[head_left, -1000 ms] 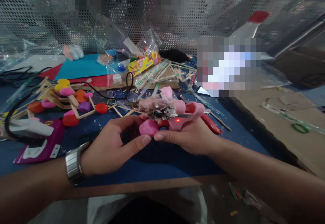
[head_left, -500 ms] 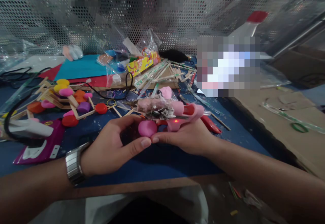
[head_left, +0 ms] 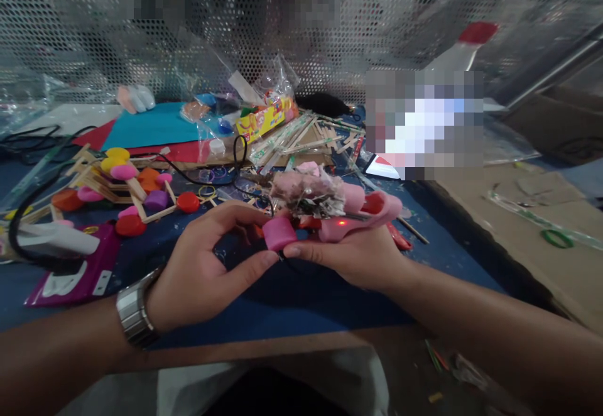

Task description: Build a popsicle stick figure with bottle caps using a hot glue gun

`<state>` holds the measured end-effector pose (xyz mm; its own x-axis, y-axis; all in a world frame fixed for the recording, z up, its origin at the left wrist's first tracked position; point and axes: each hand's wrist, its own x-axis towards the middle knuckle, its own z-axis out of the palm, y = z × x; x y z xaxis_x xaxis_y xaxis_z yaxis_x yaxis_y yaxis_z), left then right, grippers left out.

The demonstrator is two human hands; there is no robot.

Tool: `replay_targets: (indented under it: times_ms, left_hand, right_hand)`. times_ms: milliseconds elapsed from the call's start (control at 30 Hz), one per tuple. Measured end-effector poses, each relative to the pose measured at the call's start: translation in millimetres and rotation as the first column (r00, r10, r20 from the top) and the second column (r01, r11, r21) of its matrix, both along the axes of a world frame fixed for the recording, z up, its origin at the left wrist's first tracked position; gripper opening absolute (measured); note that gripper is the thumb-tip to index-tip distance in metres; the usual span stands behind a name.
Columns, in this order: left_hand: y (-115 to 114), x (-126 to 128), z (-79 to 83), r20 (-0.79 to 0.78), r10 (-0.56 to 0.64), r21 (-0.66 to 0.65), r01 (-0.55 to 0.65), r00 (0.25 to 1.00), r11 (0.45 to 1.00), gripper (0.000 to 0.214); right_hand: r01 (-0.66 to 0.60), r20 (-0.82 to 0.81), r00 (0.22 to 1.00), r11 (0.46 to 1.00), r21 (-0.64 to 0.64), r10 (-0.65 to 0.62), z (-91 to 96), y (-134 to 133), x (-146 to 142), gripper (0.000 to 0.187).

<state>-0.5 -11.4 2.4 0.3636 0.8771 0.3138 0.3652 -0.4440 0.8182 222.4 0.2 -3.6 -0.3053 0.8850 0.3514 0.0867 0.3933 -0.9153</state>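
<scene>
A pink hot glue gun [head_left: 360, 205], its front crusted with brown and grey residue and a small red light glowing on its side, lies across my right hand [head_left: 358, 256]. That hand is closed around its underside, and much of the grip is hidden. My left hand [head_left: 202, 265], with a metal watch on the wrist, holds a short pink cylinder [head_left: 279, 234] between thumb and fingers. The cylinder is just below the gun's crusted front, close to my right thumb. Whether the two touch, I cannot tell.
Left on the blue table stands a craft-stick frame [head_left: 136, 196] with colourful rounded pieces. Nearby lie a purple packet [head_left: 97, 265] and a black cable [head_left: 202, 180]. Behind are a yellow box [head_left: 266, 119] and loose sticks [head_left: 292, 139]. Cardboard [head_left: 518, 234] is at right.
The glue gun has shifted right and slightly up relative to the cylinder. The pink cylinder has turned, showing more of its side. Both hands still hold their things.
</scene>
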Motion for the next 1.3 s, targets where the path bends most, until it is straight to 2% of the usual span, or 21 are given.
replay_targets:
  times_ms: [133,433,633,767,900,1000,1067,1167,1300]
  left_hand:
    - [-1,-1,-2.6,0.018,-0.013,0.011,0.013,1.000,1.000,0.032]
    - [-2,-1,-2.6,0.036,-0.043,0.103,0.039,0.998,0.994,0.020]
    - [1,-2,-5.0,0.029,-0.066,0.227,0.058,0.997,0.972,0.020]
    - [3,-1,-3.3,0.031,-0.069,0.244,0.060,0.997,0.968,0.020]
    - [1,-1,-2.8,0.021,-0.035,0.178,0.030,0.999,0.984,0.022]
    - [0,-1,-6.9,0.078,-0.011,0.065,0.006,0.997,0.998,0.025]
    - [1,0,-10.1,0.137,-0.010,-0.022,0.013,0.991,1.000,0.025]
    - [3,0,-12.5,0.172,-0.033,-0.098,0.050,0.985,0.994,0.024]
    - [4,1,-12.2,0.147,-0.043,-0.086,0.056,0.988,0.995,0.026]
  right_hand:
    - [-0.026,-0.003,1.000,1.000,0.001,0.026,0.7,0,-1,0.028]
    - [-0.091,-0.021,0.996,0.995,-0.042,0.090,3.7,-1,-1,0.027]
    - [-0.045,0.081,0.996,0.999,-0.007,0.045,8.7,-1,-2,0.025]
    - [-0.039,0.093,0.995,0.999,0.011,0.038,9.2,-1,-4,0.022]
    - [-0.051,0.056,0.997,0.998,0.046,0.049,3.5,0,-2,0.028]
    - [-0.055,0.081,0.996,0.996,0.072,0.049,-1.7,2,2,0.043]
    - [-0.045,0.119,0.992,0.995,0.085,0.034,-3.5,2,3,0.046]
    - [-0.017,0.105,0.994,0.998,0.065,0.010,-3.2,1,3,0.039]
    - [-0.021,0.084,0.996,0.999,0.044,0.017,0.1,0,1,0.024]
